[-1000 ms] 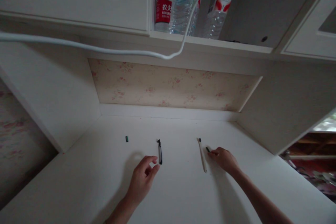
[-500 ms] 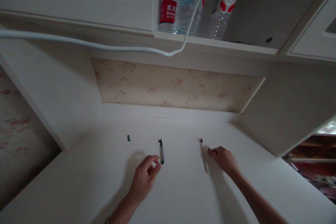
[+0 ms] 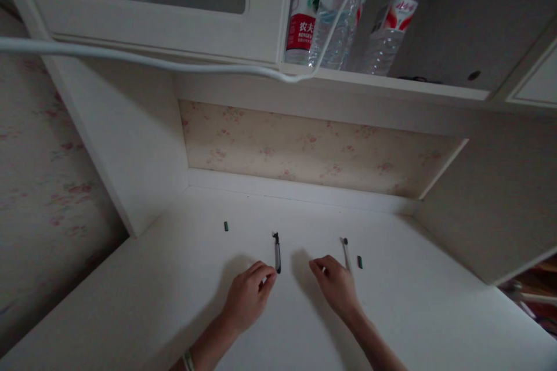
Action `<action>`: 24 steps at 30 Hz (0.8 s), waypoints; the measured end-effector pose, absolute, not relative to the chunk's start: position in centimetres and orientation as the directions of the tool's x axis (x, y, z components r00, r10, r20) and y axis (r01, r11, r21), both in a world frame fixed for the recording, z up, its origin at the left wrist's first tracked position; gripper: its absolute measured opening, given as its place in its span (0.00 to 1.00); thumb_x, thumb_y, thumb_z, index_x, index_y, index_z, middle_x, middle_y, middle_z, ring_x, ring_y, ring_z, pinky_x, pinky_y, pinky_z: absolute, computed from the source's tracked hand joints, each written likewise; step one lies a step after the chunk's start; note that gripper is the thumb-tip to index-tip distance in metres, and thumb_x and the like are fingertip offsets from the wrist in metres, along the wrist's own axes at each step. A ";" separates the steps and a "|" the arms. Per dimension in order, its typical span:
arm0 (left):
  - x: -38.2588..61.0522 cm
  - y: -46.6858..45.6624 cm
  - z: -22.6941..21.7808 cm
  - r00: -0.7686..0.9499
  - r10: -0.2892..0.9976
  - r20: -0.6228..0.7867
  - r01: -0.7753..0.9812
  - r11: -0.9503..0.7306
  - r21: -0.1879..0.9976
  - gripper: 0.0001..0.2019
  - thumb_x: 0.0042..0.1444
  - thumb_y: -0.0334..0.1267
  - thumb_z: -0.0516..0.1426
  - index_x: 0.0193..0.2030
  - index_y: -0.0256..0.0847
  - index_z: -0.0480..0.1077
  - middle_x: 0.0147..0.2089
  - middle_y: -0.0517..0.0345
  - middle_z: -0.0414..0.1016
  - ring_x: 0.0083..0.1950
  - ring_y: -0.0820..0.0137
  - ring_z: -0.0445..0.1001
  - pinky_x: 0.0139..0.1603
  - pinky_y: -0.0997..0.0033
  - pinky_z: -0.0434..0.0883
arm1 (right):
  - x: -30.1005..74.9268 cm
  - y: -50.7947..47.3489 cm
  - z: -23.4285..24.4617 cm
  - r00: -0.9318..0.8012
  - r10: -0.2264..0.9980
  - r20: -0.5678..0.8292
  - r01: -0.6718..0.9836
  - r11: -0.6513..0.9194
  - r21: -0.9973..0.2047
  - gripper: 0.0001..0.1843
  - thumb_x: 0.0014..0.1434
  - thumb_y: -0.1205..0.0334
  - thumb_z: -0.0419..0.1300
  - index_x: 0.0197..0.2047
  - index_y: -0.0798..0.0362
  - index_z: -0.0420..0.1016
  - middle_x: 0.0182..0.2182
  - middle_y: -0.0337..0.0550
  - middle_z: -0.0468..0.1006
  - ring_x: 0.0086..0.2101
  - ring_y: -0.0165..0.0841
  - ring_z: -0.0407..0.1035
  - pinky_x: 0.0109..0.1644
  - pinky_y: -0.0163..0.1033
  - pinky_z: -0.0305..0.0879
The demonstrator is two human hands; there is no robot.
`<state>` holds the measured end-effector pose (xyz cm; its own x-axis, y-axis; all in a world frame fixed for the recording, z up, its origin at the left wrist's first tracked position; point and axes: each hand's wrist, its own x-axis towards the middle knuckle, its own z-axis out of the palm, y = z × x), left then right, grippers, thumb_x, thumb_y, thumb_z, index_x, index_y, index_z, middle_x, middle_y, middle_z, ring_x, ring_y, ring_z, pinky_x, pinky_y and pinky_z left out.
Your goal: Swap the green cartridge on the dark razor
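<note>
My left hand [image 3: 250, 294] is closed, thumb and forefinger meeting, with nothing visible in the pinch. Its fingertips appear right beside the lower end of a thin black-and-white stick-like thing [image 3: 277, 254] with a small head; whether they touch I cannot tell. My right hand [image 3: 335, 283] is closed too, fingers curled together, with nothing showing in them. It partly covers the pale handle of a toothbrush [image 3: 346, 250] with a dark head. Right of the toothbrush lies a small dark green piece [image 3: 360, 262]. A similar dark green piece [image 3: 226, 226] lies farther left on the white tabletop [image 3: 195, 278].
An overhead cabinet [image 3: 165, 29] hangs above the tabletop, with a water bottle [image 3: 302, 26] and other bottles on its open shelf. A white cable [image 3: 195, 68] crosses in front of it. Side panels [image 3: 130, 145] flank the surface, and floral wallpaper [image 3: 300, 142] covers the back.
My right hand has moved left, away from the small dark green piece, which now lies on the tabletop. My left thumb and forefinger have come together. The view has shifted slightly left.
</note>
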<state>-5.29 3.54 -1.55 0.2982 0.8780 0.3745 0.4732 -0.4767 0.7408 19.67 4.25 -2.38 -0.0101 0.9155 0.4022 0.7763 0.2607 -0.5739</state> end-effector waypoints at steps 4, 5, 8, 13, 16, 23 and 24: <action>-7.9 6.0 -0.7 0.296 0.886 0.357 0.629 -0.462 0.625 0.10 0.64 0.38 0.49 0.37 0.44 0.71 0.37 0.59 0.73 0.34 0.70 0.72 0.38 0.73 0.67 | 14.1 4.8 -3.8 0.017 0.894 0.449 0.701 0.309 -0.642 0.18 0.66 0.53 0.51 0.32 0.50 0.77 0.28 0.41 0.75 0.25 0.34 0.70 0.29 0.37 0.65; -8.9 7.0 -0.7 0.278 0.888 0.366 0.677 -0.451 0.581 0.10 0.64 0.37 0.49 0.38 0.44 0.71 0.38 0.58 0.73 0.34 0.70 0.72 0.40 0.72 0.68 | 13.0 5.2 -4.1 0.030 0.886 0.462 0.700 0.311 -0.643 0.17 0.66 0.53 0.51 0.34 0.50 0.77 0.29 0.42 0.76 0.25 0.34 0.70 0.29 0.37 0.65; -12.1 10.2 -1.1 0.236 0.903 0.358 0.800 -0.390 0.457 0.10 0.62 0.33 0.50 0.46 0.43 0.70 0.46 0.54 0.72 0.44 0.66 0.72 0.44 0.70 0.68 | 10.8 6.5 -4.7 0.077 0.871 0.486 0.758 0.266 -0.596 0.14 0.66 0.56 0.52 0.42 0.53 0.75 0.35 0.47 0.76 0.30 0.38 0.73 0.32 0.38 0.66; -16.5 14.8 -2.5 0.180 0.949 0.259 0.889 -0.270 0.370 0.17 0.57 0.32 0.54 0.54 0.39 0.67 0.54 0.49 0.69 0.56 0.63 0.67 0.57 0.65 0.63 | 8.7 7.8 -5.3 0.200 0.920 0.337 0.905 -0.043 -0.423 0.19 0.62 0.56 0.57 0.53 0.57 0.70 0.45 0.54 0.74 0.43 0.47 0.70 0.43 0.47 0.63; -17.8 16.7 -3.0 0.167 0.965 0.202 0.898 -0.234 0.373 0.21 0.54 0.32 0.57 0.56 0.35 0.66 0.56 0.45 0.68 0.58 0.61 0.66 0.60 0.65 0.61 | 8.2 7.8 -5.2 0.194 0.932 0.307 0.935 -0.082 -0.344 0.22 0.62 0.55 0.57 0.56 0.58 0.68 0.47 0.55 0.72 0.44 0.47 0.68 0.46 0.49 0.60; -18.0 19.4 -3.5 0.168 0.981 0.097 0.875 -0.193 0.443 0.22 0.52 0.34 0.60 0.55 0.37 0.69 0.58 0.45 0.70 0.59 0.59 0.67 0.62 0.65 0.59 | 8.6 7.4 -4.7 0.142 0.952 0.272 0.946 -0.049 -0.321 0.14 0.66 0.64 0.50 0.50 0.53 0.74 0.45 0.51 0.72 0.42 0.44 0.67 0.43 0.46 0.58; -17.9 19.6 -3.5 0.166 0.982 0.091 0.867 -0.189 0.461 0.22 0.51 0.34 0.60 0.54 0.38 0.70 0.57 0.47 0.70 0.59 0.60 0.67 0.61 0.65 0.59 | 8.7 7.4 -4.8 0.141 0.953 0.267 0.942 -0.045 -0.334 0.15 0.66 0.65 0.49 0.50 0.53 0.74 0.45 0.51 0.72 0.42 0.44 0.68 0.43 0.46 0.58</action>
